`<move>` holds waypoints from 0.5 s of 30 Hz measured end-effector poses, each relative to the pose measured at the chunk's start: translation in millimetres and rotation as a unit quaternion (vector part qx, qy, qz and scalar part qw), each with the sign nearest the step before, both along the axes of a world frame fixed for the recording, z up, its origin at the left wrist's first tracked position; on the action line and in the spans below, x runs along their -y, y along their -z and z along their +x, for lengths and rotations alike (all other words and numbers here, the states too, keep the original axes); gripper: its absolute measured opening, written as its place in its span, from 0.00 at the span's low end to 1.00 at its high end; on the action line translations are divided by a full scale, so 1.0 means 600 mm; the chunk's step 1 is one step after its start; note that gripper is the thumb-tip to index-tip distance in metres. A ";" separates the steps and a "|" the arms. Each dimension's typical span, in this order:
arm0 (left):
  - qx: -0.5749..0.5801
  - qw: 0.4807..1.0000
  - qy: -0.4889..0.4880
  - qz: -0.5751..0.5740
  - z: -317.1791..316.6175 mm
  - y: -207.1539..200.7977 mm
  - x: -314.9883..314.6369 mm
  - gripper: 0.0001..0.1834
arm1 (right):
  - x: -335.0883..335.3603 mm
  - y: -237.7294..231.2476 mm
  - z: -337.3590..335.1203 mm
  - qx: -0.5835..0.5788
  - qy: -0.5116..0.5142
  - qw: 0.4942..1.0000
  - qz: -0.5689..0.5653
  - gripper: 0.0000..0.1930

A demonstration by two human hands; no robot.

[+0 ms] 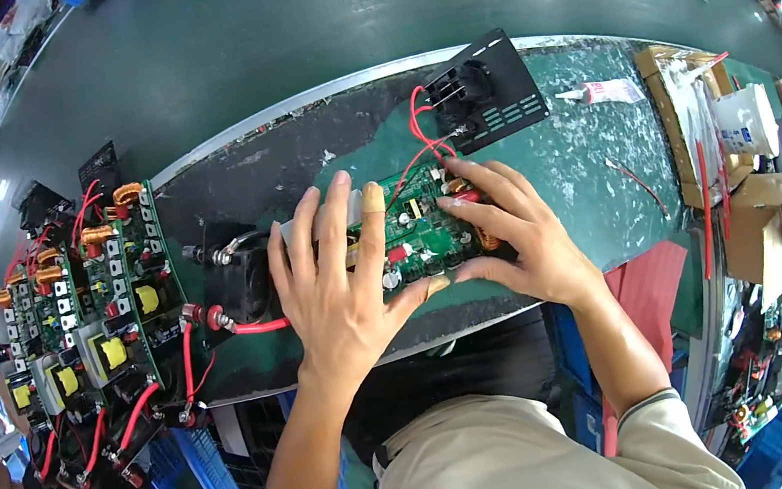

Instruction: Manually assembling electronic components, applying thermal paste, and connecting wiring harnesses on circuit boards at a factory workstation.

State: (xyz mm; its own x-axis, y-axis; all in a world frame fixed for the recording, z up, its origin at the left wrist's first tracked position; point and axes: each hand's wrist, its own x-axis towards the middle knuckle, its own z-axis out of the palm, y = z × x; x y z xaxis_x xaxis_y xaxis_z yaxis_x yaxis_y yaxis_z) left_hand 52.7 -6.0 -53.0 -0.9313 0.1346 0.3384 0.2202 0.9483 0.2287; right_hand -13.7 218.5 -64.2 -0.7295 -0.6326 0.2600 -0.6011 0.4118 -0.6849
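Observation:
A green circuit board [426,229] with small parts and a copper coil lies on the worktable in front of me. My left hand [340,277] rests over its left part, fingers stretched out and spread, hiding much of what is beneath. At the board's right end my right hand [520,230] curls round it, thumb at the near side and fingertips on the far side. Red wires [416,119] run from the board to a black vented end panel [497,87] tilted behind it. A thick red cable [262,326] comes out left of my left hand.
Several similar boards [118,275] stand upright at the left. A white tube [603,92] and a thin red wire [640,187] lie on the right of the table. Cardboard boxes [756,215] stand beyond them. A blue crate [219,483] is below the near edge.

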 end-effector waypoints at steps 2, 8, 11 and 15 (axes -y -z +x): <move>-0.002 1.000 -0.004 -0.003 0.002 0.004 0.000 0.51 | 0.001 0.005 0.002 -0.003 0.002 1.000 0.001 0.34; 0.005 1.000 -0.015 -0.015 0.001 0.002 -0.003 0.46 | 0.006 0.003 0.000 -0.015 0.016 1.000 -0.002 0.28; 0.002 1.000 -0.021 -0.021 0.001 0.007 -0.004 0.43 | 0.010 0.006 0.001 -0.007 0.027 1.000 -0.010 0.26; -0.008 0.999 -0.020 -0.041 -0.003 0.008 -0.006 0.43 | 0.016 0.008 0.002 -0.007 0.045 0.999 -0.031 0.23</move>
